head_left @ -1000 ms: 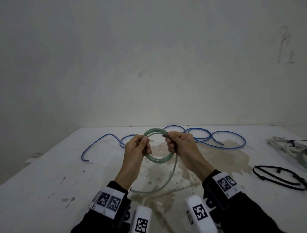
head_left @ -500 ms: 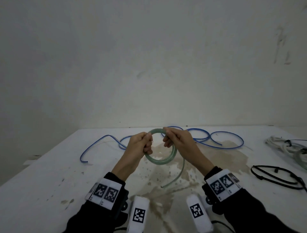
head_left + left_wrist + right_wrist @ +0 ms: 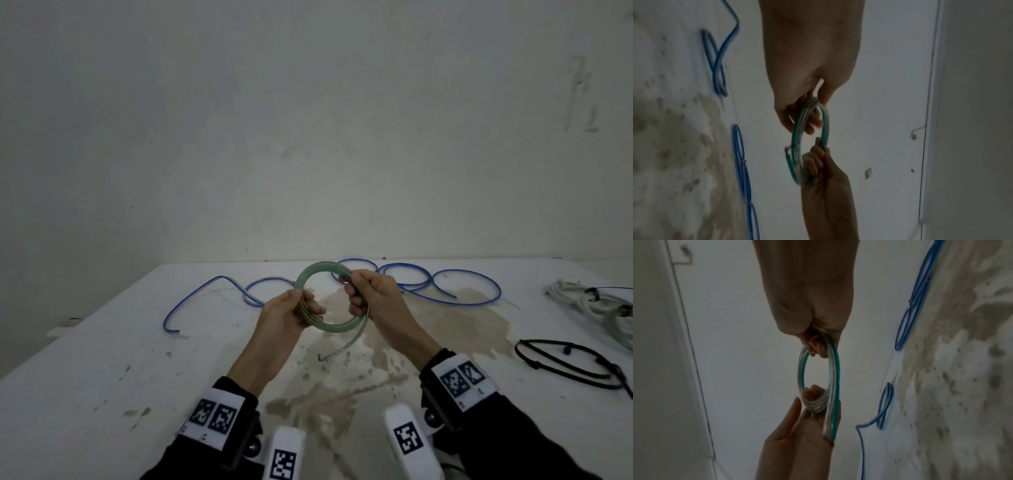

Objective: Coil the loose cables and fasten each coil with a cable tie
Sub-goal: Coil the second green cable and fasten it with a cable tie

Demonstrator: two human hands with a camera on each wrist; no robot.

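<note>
A green translucent cable (image 3: pixel 310 274) is wound into a round coil held above the table. My left hand (image 3: pixel 301 308) grips the coil's left side, fingers curled round the strands (image 3: pixel 797 129). My right hand (image 3: pixel 358 291) grips the coil's upper right side (image 3: pixel 833 363). A short loose tail (image 3: pixel 342 347) of the green cable hangs from the coil's lower right, and its end dangles just above the table. A long blue cable (image 3: pixel 462 301) lies loose in loops along the far side of the table.
The white table (image 3: pixel 102 377) has brown stains in its middle. At the right lie a black cable coil (image 3: pixel 565 359) and a pale cable bundle (image 3: pixel 589 305). A plain wall stands close behind the table.
The green cable's hanging tail has grown much shorter as more of it was wound onto the coil. Both hands have kept hold and shifted slightly round the coil.
</note>
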